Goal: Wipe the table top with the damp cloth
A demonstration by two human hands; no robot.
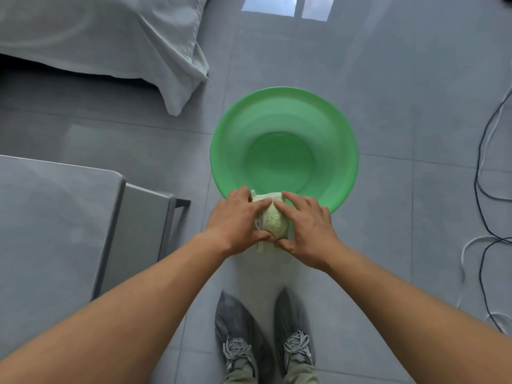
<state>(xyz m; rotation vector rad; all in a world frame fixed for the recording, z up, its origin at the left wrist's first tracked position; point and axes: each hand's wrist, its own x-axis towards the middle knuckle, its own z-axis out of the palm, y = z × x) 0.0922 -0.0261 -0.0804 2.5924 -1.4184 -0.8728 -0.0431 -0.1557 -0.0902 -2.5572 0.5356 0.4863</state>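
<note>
A pale green cloth (273,221), bunched into a tight wad, is squeezed between both my hands above the near rim of a green plastic basin (284,151) on the floor. My left hand (238,220) grips its left side and my right hand (307,228) wraps its right side, fingers closed around it. The grey table top (52,217) lies to my left, at the lower left of the view, apart from the cloth.
A grey stool or bench (146,217) stands beside the table's right edge. A bed with a grey sheet (110,37) fills the upper left. Black and white cables (484,217) trail across the tiled floor at right. My shoes (266,342) are below.
</note>
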